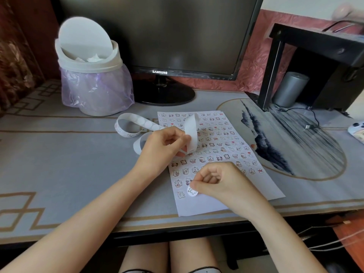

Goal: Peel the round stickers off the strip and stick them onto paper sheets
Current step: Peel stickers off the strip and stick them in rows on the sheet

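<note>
A white paper sheet (pixel 212 205) lies on the desk, covered with rows of small cartoon stickers. My left hand (pixel 163 144) pinches a long white backing strip (pixel 192 131), which arches above the sheet and trails in loops to the left. My right hand (pixel 218 184) is low over the sheet's near part, fingertips pinched on a round white sticker (pixel 192 192). The sticker touches the paper beside the lowest row.
A white swing-lid bin (pixel 92 75) with a purple bag stands at the back left. A black monitor (pixel 157 36) fills the back centre. A black stand (pixel 315 66) with a grey cylinder and cables is at the right. The desk's front edge (pixel 177 229) lies just below the sheet.
</note>
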